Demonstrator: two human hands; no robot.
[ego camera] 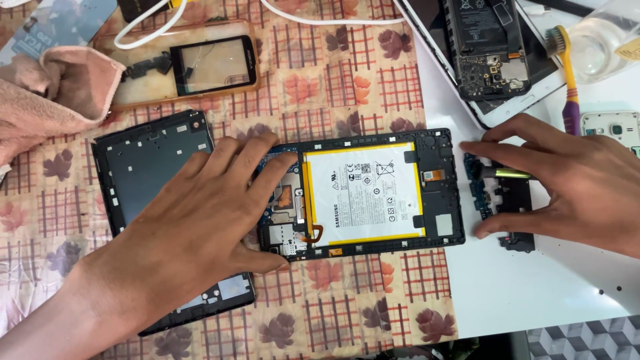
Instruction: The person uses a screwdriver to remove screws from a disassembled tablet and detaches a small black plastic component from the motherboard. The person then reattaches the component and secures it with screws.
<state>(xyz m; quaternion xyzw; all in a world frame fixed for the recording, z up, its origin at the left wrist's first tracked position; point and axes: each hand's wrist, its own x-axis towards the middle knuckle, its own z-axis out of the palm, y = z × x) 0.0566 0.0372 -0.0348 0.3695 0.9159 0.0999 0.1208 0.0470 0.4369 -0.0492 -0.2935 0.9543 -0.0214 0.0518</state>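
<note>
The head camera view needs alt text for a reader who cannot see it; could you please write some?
Seen from above, the left hand rests flat on an opened tablet showing its white battery, while the right hand touches a small circuit board on a white surface. A back cover lies alongside on a patterned cloth.

Checked tablecloth in beige with red grid lines and brown-maroon leaf prints. Opened tablet black-framed, with a white battery edged in yellow, a blue circuit board and copper-orange flex beside it. Black back cover at left. Pink towel far left. Small touch panel black-bordered on a brown-rimmed tray. Toothbrush yellow with purple handle, far right. White board under the right side. White cables far centre.
</note>
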